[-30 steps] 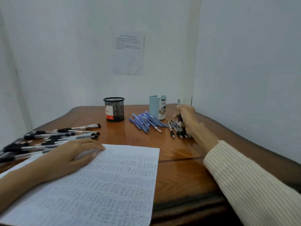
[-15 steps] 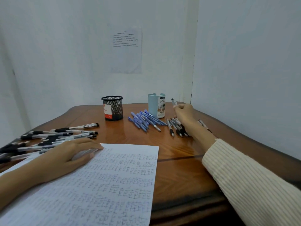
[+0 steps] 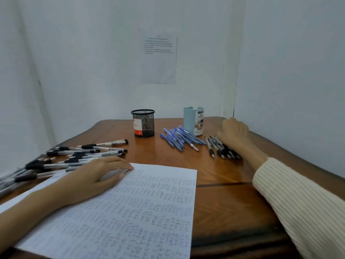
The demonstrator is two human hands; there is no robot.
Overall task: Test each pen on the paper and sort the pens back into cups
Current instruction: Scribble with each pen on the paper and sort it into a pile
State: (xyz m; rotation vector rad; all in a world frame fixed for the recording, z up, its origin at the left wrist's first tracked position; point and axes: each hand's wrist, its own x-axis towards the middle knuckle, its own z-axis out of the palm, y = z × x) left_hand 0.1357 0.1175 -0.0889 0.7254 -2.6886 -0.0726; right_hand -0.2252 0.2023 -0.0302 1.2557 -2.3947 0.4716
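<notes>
Left hand (image 3: 99, 176): palm down, fingers straight and together, pointing right; forearm bare. Right hand (image 3: 234, 132): reached far forward, back toward the camera, knuckles bent, fingertips hidden; forearm in cream ribbed sleeve (image 3: 298, 202).

Only one piece of lettering can be made out with any confidence: on the white label (image 3: 199, 121) of the light blue cup (image 3: 189, 118), large dark capitals are seen, "DI" followed by what appears to be a "Y", cut off by the cup's curve. The smaller lines printed beneath are too fine to be read. A red-and-white label (image 3: 137, 127) is carried by the black mesh cup (image 3: 146, 122), but its lettering is blurred. Several printed lines are borne by the sheet on the wall (image 3: 159, 58) — none legible. The paper (image 3: 134, 212) is covered in rows of handwritten pen marks, which cannot be read as words.
</notes>
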